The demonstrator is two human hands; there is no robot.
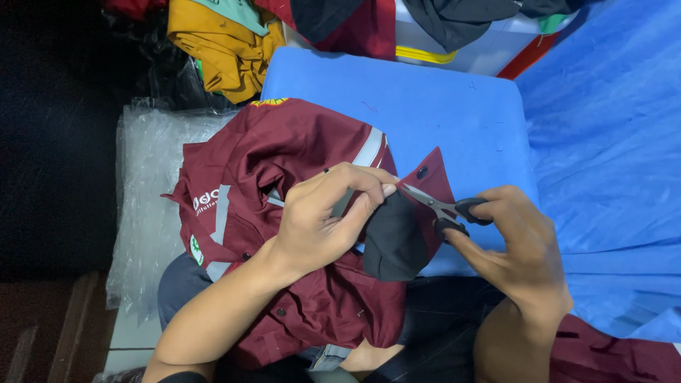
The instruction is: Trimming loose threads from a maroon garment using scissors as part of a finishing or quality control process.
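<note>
Pinching a black flap (394,241) of the maroon work shirt (284,213) on the lap, the left hand (319,216) is closed on cloth; the right hand (514,245) grips small scissors (443,209), blades at the edge, nothing visibly cut off. Beyond lie a blue cushion (454,106) and piled garments (234,42).

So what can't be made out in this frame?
- Head view: the scissors' blade tips, hidden behind the left hand fingertips.
- What the blades meet on the maroon jacket: too small to tell.
- Right hand finger loops: partly covered by fingers.
- Clothes pile: cut off by the top edge.
</note>
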